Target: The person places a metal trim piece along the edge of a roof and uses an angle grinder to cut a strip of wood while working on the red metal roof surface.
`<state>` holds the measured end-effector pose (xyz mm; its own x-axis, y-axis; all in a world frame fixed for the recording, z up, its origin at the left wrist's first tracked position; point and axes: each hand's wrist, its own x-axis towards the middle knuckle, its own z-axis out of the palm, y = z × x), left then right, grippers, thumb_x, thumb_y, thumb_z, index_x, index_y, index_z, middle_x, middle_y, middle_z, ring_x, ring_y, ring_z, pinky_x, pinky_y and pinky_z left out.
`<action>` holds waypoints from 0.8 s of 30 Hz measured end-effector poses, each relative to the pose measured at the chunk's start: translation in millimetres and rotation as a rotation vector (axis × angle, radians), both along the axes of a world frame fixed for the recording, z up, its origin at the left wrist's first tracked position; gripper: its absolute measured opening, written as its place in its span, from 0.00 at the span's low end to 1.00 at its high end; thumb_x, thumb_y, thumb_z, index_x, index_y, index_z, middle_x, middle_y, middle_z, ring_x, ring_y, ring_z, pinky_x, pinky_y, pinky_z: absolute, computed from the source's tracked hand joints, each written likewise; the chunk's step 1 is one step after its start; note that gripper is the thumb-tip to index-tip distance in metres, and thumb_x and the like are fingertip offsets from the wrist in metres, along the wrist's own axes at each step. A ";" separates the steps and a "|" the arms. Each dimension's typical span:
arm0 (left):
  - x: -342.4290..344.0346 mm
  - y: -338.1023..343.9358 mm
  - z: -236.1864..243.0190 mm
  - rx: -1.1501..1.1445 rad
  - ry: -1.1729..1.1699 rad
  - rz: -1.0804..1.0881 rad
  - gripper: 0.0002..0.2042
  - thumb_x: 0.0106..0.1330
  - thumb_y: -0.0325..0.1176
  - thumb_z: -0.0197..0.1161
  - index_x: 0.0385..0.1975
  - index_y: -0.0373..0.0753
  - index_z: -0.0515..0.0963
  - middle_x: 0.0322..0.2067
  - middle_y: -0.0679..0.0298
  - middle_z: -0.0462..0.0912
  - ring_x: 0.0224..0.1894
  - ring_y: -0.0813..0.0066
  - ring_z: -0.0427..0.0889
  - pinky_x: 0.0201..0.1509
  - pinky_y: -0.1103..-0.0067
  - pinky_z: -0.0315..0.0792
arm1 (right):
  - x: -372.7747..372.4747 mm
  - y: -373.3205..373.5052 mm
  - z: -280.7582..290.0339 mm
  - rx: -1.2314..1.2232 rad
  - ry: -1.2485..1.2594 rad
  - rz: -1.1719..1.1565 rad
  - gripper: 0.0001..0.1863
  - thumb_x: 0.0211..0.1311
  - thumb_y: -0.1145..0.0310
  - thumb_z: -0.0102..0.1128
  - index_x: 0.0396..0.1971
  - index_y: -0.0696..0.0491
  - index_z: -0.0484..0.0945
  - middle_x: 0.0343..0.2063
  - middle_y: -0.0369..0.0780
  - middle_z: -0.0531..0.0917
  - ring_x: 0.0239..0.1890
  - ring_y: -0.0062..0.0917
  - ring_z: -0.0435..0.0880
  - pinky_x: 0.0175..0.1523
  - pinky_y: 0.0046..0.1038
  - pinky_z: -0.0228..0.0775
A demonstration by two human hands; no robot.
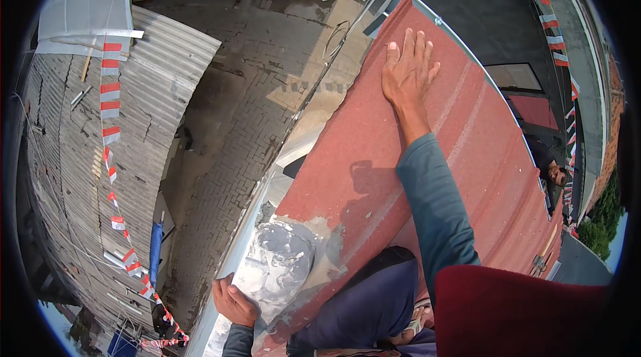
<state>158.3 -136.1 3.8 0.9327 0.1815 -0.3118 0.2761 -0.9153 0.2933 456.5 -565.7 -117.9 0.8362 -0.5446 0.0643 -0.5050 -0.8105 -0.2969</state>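
My right hand (408,73) lies flat with spread fingers on the red ridged roof sheet (461,150), close to its far end. It holds nothing. At the lower left, my left hand (235,302) is bent around the edge of a pale ledge (234,247) that runs along the roof sheet. Right beside it is a lumpy patch of white and grey mortar (284,260), smeared onto the red sheet. My bent knee (364,297) in dark blue trousers rests on the sheet between my arms.
Left of the ledge, the ground drops away to a paved alley (234,137). Across it stands a grey corrugated roof (160,57) with a string of red and white flags (110,93). A co-worker (555,170) is beyond the right roof edge, and a small tool (539,263) lies near that edge.
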 end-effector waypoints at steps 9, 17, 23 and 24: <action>67.7 17.9 -11.6 -0.606 0.326 0.109 0.22 0.75 0.48 0.46 0.43 0.32 0.75 0.36 0.60 0.76 0.39 0.72 0.74 0.46 0.76 0.68 | 1.0 1.9 -4.2 -0.033 -0.039 -0.023 0.32 0.73 0.51 0.35 0.70 0.53 0.56 0.72 0.47 0.54 0.75 0.44 0.46 0.74 0.57 0.33; 348.0 -229.2 -140.7 -1.284 0.590 -0.148 0.23 0.77 0.42 0.45 0.66 0.36 0.64 0.57 0.55 0.74 0.59 0.68 0.73 0.68 0.74 0.63 | -0.5 5.2 3.2 0.006 -0.002 -0.016 0.32 0.74 0.52 0.34 0.71 0.52 0.54 0.73 0.44 0.52 0.76 0.40 0.44 0.75 0.55 0.31; 381.3 -333.3 -164.3 -1.218 0.807 0.061 0.21 0.75 0.38 0.46 0.63 0.36 0.68 0.60 0.56 0.73 0.59 0.68 0.74 0.66 0.73 0.65 | -2.7 6.5 1.1 0.019 0.007 -0.019 0.32 0.74 0.51 0.35 0.71 0.53 0.53 0.73 0.45 0.51 0.76 0.41 0.43 0.75 0.55 0.30; 384.7 -341.7 -180.9 -1.242 0.800 0.020 0.21 0.74 0.37 0.46 0.63 0.36 0.69 0.60 0.56 0.73 0.59 0.68 0.75 0.66 0.73 0.65 | -4.4 5.2 1.7 0.012 0.015 -0.009 0.32 0.74 0.51 0.35 0.71 0.53 0.53 0.73 0.45 0.51 0.76 0.41 0.43 0.75 0.55 0.30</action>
<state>543.0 -477.8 -177.1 0.4424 -0.5705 -0.6920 0.7477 -0.1915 0.6359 452.1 -560.6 -116.3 0.8320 -0.5529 0.0449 -0.5170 -0.8022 -0.2987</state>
